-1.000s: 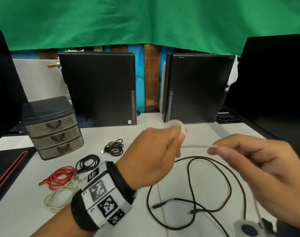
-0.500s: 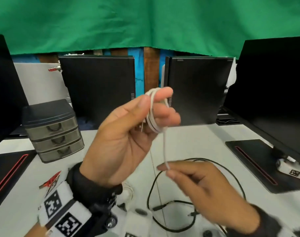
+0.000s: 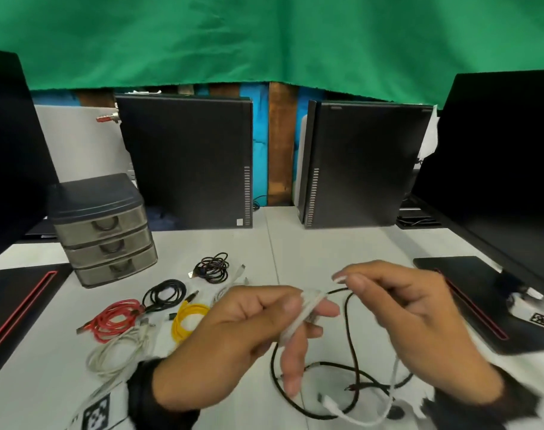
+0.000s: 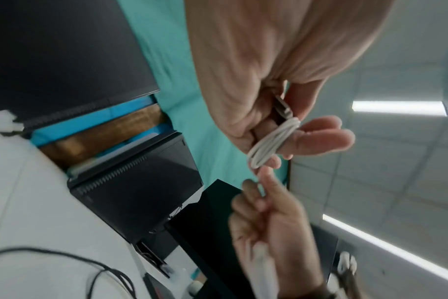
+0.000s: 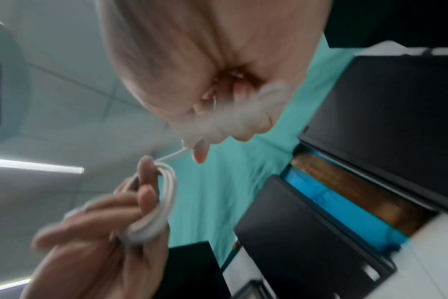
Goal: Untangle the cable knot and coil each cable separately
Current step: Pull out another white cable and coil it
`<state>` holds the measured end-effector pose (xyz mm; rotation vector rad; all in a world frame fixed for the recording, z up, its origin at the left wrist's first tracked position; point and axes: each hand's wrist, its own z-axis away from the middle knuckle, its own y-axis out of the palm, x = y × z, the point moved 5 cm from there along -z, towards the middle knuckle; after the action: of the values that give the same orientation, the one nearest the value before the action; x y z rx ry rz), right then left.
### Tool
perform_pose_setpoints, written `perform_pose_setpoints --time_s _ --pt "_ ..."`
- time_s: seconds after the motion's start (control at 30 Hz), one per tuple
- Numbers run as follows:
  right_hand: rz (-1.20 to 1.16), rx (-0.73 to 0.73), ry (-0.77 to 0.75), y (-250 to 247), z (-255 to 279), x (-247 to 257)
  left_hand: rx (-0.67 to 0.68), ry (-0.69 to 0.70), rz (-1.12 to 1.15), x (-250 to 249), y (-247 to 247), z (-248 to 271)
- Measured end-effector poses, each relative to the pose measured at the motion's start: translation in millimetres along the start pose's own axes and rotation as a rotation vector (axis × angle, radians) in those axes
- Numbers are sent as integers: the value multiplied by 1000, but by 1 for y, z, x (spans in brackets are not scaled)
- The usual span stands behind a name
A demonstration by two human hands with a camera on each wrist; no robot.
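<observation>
Ceiling lights [image 4: 398,108] show only behind wrist-view white cable [image 4: 274,142].

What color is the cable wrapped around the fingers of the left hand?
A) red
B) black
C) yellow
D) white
D: the white cable is looped around the fingers of the left hand, while the red cable and yellow cable lie coiled on the table.
</observation>
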<state>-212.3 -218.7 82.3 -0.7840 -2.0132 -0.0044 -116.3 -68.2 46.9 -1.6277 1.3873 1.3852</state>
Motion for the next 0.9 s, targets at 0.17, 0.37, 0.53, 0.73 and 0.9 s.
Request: perform_pose_setpoints --time_s 0.17,0.37,0.53,0.73,0.9 --pt "-65 312 167 63 19 -26 -237 104 294 -3 -20 7" --pt "283 613 184 83 38 -11 -468 137 -341 -2 -37 12" --pt "444 713 58 68 36 6 -286 170 -968 10 -28 17" --pt "727 375 -285 43 25 3 -119 -143 -622 13 -23 17" --pt "527 207 -270 39 18 -5 -34 -216 -299 3 -25 14"
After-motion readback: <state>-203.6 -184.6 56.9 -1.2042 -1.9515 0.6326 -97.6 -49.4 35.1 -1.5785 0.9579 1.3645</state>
